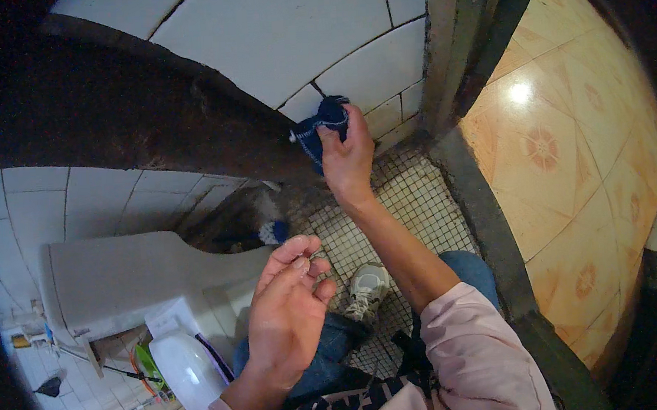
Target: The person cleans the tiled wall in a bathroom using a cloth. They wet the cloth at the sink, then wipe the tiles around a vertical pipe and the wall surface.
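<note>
My right hand (349, 158) grips a dark blue cloth (320, 128) with pale stitching along its edge. The cloth lies against the white wall tiles (374, 72), close to the edge of a dark upright surface (151, 114). Lower and to the left, my left hand (292, 307) is raised palm up with curled fingers, holding nothing. Whitish residue shows on its fingertips.
A toilet (115, 277) stands at the left, with a white lidded object (187, 371) beside it. A blue and white brush head (273, 232) rests behind. Small mosaic tiles (417, 206) cover the floor around my shoe (369, 286). A raised doorsill (488, 213) borders the orange-patterned floor (571, 164) at right.
</note>
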Demonstrator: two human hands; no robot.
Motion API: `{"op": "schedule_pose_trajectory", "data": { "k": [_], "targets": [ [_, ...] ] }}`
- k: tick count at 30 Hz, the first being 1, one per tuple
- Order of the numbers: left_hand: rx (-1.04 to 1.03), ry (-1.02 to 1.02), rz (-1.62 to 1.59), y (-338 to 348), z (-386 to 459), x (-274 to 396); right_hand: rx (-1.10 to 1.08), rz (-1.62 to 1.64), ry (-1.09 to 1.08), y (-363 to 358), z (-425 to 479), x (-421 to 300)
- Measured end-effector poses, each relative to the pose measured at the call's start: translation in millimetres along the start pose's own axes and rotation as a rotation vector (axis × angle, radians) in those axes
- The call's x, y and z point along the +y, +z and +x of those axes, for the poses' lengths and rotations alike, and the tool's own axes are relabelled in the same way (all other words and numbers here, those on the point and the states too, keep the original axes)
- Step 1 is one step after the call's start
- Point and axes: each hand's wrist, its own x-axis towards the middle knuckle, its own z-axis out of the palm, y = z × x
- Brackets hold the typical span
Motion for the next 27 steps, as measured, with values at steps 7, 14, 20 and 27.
{"op": "schedule_pose_trajectory", "data": {
  "k": [7,14,20,27],
  "targets": [
    [-0.016,-0.011,-0.005,1,0,-2,0.172,-0.276,-0.29,-4,3,37],
    [-0.03,-0.047,-0.028,0,-2,-9,0.125,-0.143,-0.351,0,15,-6],
    [-0.043,-0.021,0.011,7,3,-9,0.043,-0.154,-0.209,-7,0,39],
    [-0.039,-0.007,0.007,2,2,-10,0.024,-0.168,-0.328,-2,-4,38]
  ]
}}
